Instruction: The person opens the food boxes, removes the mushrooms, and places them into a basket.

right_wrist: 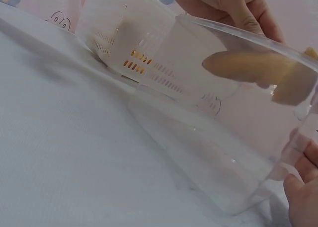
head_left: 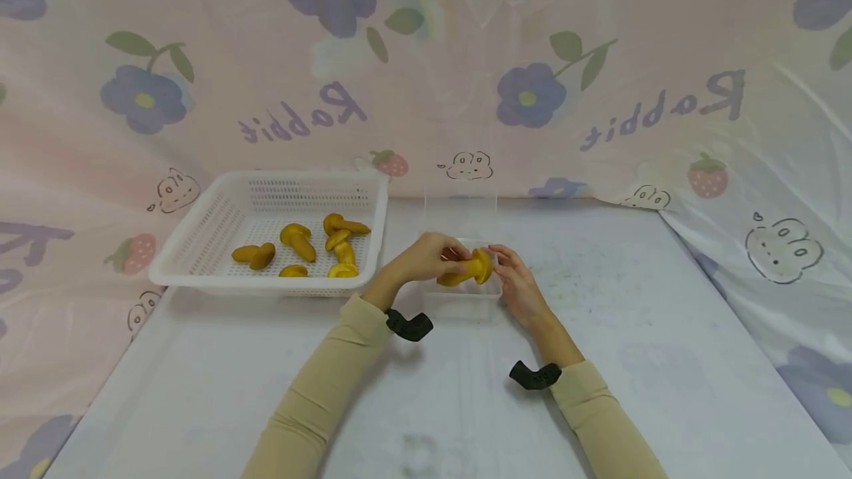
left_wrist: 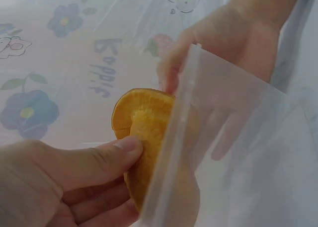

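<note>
My left hand [head_left: 447, 257] grips a yellow toy mushroom [head_left: 468, 270] between thumb and fingers, just above a clear plastic box [head_left: 461, 303]. The left wrist view shows the thumb [left_wrist: 117, 150] pressed on the mushroom's cap [left_wrist: 141, 117], right at the box's wall [left_wrist: 238, 132]. My right hand [head_left: 504, 261] holds the box's right rim, with fingers [left_wrist: 223, 137] seen through the wall. In the right wrist view the mushroom's stem [right_wrist: 243, 67] shows through the tilted box [right_wrist: 208, 152], and the right fingertips [right_wrist: 303, 197] touch its side.
A white slotted basket [head_left: 200, 257] at the left holds several more yellow mushrooms [head_left: 298, 239]. The box's clear lid [head_left: 461, 214] stands up behind it. A pale cloth [head_left: 665, 331] covers the table, and a flowered sheet [head_left: 426, 80] hangs behind.
</note>
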Demonstrator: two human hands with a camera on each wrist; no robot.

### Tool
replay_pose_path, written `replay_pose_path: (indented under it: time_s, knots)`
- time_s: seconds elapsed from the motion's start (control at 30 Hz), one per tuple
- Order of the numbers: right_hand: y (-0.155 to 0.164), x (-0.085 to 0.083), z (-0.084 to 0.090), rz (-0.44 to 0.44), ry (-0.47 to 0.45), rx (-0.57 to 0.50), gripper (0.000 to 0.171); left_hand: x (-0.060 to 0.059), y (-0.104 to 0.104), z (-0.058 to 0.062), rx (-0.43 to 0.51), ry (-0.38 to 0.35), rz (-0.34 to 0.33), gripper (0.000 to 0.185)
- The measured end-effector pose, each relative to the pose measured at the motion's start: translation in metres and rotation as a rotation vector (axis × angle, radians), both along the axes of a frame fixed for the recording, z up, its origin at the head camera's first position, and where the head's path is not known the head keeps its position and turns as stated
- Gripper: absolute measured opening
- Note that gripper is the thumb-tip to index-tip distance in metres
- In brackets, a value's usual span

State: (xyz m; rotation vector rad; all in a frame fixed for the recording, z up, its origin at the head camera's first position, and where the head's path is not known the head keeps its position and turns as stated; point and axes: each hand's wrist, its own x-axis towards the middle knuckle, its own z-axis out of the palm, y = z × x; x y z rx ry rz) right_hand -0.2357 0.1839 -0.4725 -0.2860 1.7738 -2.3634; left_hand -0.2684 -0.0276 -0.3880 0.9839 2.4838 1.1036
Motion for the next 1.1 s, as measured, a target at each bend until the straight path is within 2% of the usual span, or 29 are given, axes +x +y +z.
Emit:
replay_pose_path:
  time_s: [0.3, 0.53, 0.73, 1.1]
  knots:
    - [-0.001, 0.000, 0.001, -0.017, -0.031, 0.014, 0.031, 0.004, -0.006, 0.014, 0.070, -0.006, 0.034, 0.026]
    - [-0.001, 0.000, 0.002, -0.026, -0.043, 0.022, 0.030, 0.004, -0.011, 0.035, 0.099, 0.040, 0.067, 0.027]
    - [0.000, 0.000, 0.000, -0.025, 0.010, 0.018, 0.030, 0.005, -0.021, 0.051, 0.135, 0.054, 0.087, 0.027]
    - [0.002, -0.001, -0.002, -0.011, 0.034, 0.000, 0.030, -0.003, -0.054, 0.062, 0.174, 0.049, 0.197, 0.029]
